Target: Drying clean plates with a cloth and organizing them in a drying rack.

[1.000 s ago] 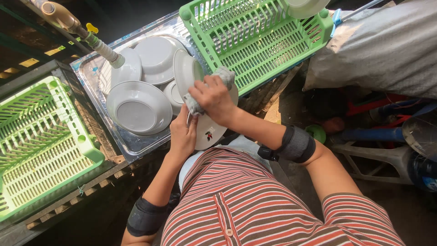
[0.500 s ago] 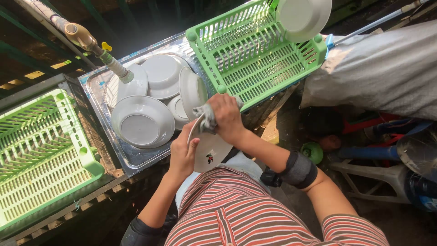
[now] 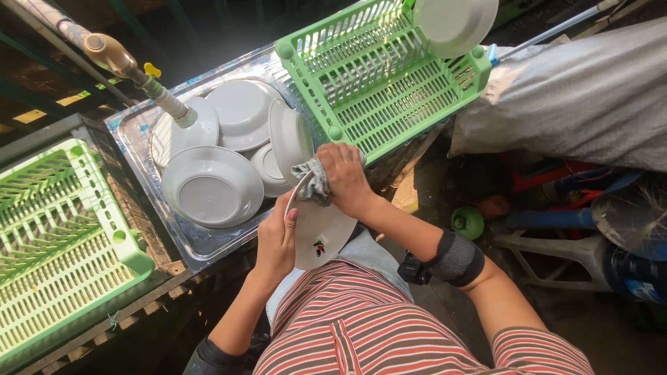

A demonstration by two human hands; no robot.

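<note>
Gripping, left hand (image 3: pixel 276 239): fingers curled around the edge of a white plate (image 3: pixel 321 232), holding it tilted in front of the body, just at the near rim of the metal sink (image 3: pixel 196 244).
Right hand (image 3: pixel 345 177): closed on a crumpled grey cloth (image 3: pixel 313 180), pressing it against the upper edge of the plate.
Plate: white, with a small coloured figure near its lower edge; held between both hands above the person's striped shirt (image 3: pixel 361 326).
Sink: holds several white dishes, among them an upturned bowl (image 3: pixel 212 187) at the front and a dish standing on edge (image 3: pixel 290 137) by the right wall.
Tap (image 3: pixel 142 78): reaches over the sink from the upper left.
Right green basket (image 3: pixel 389 83): beside the sink, with one white plate (image 3: pixel 453 24) leaning at its far corner.
Left green basket (image 3: pixel 55 229): on the other side of the sink.
</note>
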